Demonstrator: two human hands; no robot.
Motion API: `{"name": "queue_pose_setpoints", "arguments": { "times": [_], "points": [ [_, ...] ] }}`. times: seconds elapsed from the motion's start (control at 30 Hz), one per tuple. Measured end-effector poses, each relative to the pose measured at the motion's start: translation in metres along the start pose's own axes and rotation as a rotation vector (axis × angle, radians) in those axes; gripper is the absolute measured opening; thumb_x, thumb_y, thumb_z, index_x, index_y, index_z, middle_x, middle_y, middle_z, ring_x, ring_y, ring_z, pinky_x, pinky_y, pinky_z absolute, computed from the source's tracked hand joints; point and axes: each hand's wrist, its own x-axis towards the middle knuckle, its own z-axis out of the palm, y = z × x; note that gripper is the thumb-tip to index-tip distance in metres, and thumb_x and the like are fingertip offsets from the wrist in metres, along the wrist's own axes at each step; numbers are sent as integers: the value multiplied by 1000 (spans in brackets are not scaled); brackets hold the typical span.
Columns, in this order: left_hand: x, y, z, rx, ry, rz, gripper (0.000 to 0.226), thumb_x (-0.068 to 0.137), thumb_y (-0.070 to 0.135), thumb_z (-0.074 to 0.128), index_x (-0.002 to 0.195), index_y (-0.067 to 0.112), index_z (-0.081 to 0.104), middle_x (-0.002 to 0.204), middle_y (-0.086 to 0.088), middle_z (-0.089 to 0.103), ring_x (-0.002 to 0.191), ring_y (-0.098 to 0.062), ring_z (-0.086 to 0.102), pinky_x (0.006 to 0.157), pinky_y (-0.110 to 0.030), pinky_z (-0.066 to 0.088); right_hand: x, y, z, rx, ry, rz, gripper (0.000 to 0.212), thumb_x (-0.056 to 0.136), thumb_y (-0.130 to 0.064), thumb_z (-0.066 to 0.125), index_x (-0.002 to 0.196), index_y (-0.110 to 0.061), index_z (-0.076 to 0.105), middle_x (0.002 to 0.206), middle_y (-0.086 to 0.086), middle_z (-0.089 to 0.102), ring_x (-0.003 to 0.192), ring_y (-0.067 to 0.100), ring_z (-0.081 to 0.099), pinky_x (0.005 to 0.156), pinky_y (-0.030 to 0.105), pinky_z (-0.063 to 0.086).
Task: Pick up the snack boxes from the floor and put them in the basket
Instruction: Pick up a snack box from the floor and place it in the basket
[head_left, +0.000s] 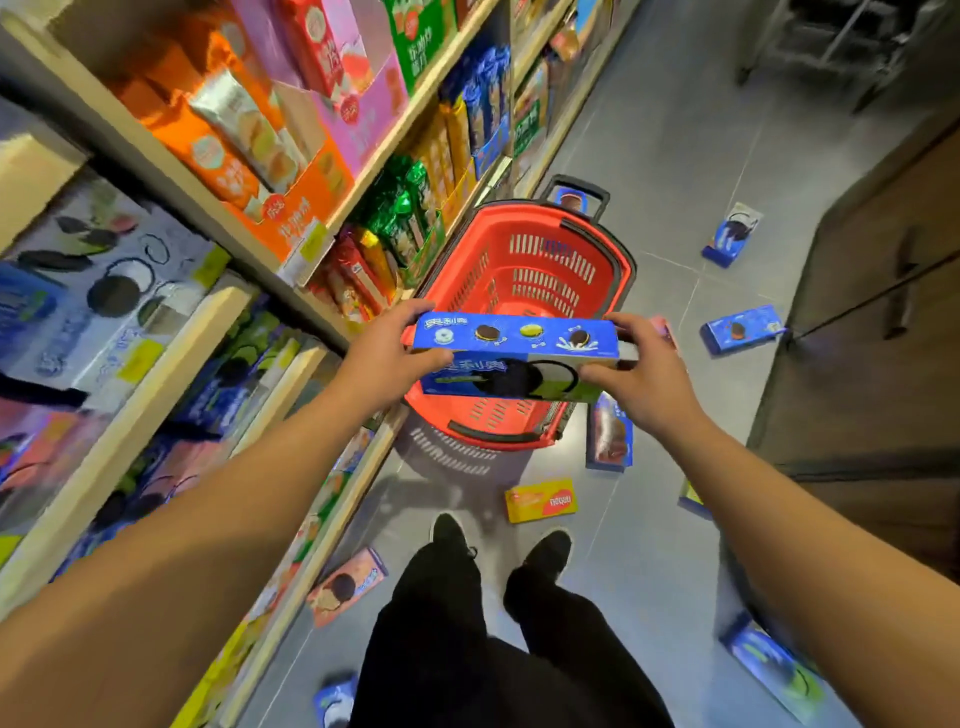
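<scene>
Gripping blue box (517, 358) over basket (618, 270), fingers (415, 317) (tips hidden)

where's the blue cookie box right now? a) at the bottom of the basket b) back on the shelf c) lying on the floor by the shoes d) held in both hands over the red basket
d: the left hand and right hand each grip an end of the blue cookie box above the red basket.

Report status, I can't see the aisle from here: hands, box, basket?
Left hand and right hand grip blue cookie box by its ends. Box over red basket, not in. Yellow box on floor. Drop path clear.
</scene>
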Motion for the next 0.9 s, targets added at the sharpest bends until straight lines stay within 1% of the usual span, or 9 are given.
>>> {"name": "queue_pose_setpoints", "arguments": {
  "times": [0.13,0.2,0.33,0.43,0.5,0.57,0.67,0.77,0.9],
  "points": [
    [71,-13,4,81,-19,42,63,82,28,74,138,20,46,134,1,56,122,-17,52,94,-33,45,51,4,18,12,98,61,60,72,-9,79,125,-23,55,98,-26,57,98,7,60,91,42,53],
    [111,-23,12,102,-39,51,62,81,26,74,137,20,47,127,3,59,116,-15,55,90,-27,42,83,10,30,25,129,102,60,71,-5,79,123,-23,55,96,-27,56,95,10,62,91,42,53],
    [188,-52,32,81,-81,45,63,80,26,75,136,23,47,123,3,63,110,-16,60,92,-29,45,148,40,61,61,194,174,63,64,-14,77,122,-25,53,103,-19,62,98,12,63,90,47,53],
    [256,-88,62,75,-117,27,68,76,32,75,137,20,48,115,3,63,101,-15,59,87,-25,41,208,85,98,12,238,223,68,66,-14,79,127,-17,50,112,-4,63,103,21,63,94,46,50],
    [290,-111,88,52,-127,36,72,71,36,70,137,19,48,110,7,59,97,-8,54,81,-20,38,240,118,121,-56,236,261,71,68,-13,80,131,-11,47,118,6,62,107,26,61,95,43,48],
    [324,-142,120,64,-133,58,67,75,24,73,136,14,49,115,0,62,99,-10,56,82,-16,36,271,158,143,-128,235,290,72,70,-13,80,133,-6,45,121,12,61,110,28,60,96,43,47],
    [370,-182,171,108,-157,69,64,78,18,74,136,15,48,122,-9,64,107,-25,62,85,-27,43,313,216,173,-258,211,319,65,73,-14,76,130,-5,45,118,17,60,110,34,57,89,39,45],
    [407,-216,221,210,-157,106,61,81,18,71,137,20,46,119,-10,66,105,-29,63,75,-27,40,350,269,195,-435,176,418,48,79,-14,72,119,-6,48,114,21,57,104,40,57,80,43,45],
    [448,-255,279,269,-180,193,61,82,17,67,138,16,44,117,-13,66,104,-35,61,74,-34,38,387,328,215,-689,127,444,37,85,-6,64,118,-5,47,123,21,46,94,46,59,76,48,48]
  ]
}}
